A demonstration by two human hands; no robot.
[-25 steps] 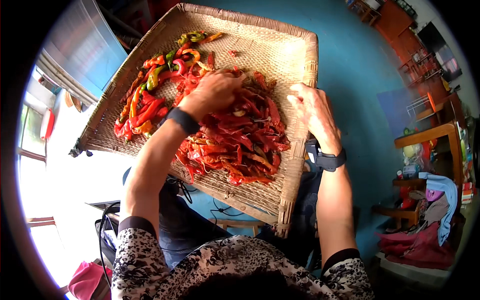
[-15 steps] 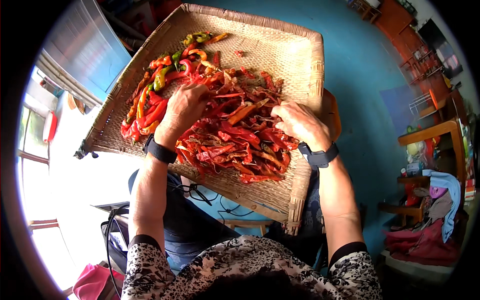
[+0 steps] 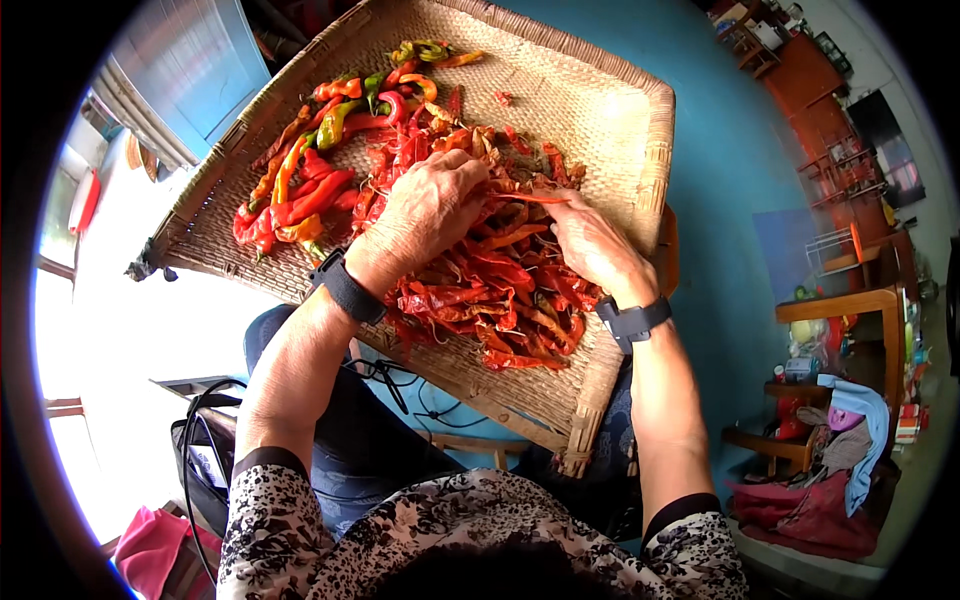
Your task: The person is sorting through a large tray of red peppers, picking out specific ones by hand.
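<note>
Inside the square tan wicker tray (image 3: 575, 90), our right hand (image 3: 597, 240) pinches a slender red pepper (image 3: 530, 198); we cannot tell the grip of our left hand (image 3: 432, 200). Hard pulling may tear the pepper.

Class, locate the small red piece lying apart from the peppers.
In the head view, the piece lies just right of top centre on the woven tray, above the red pile.
</note>
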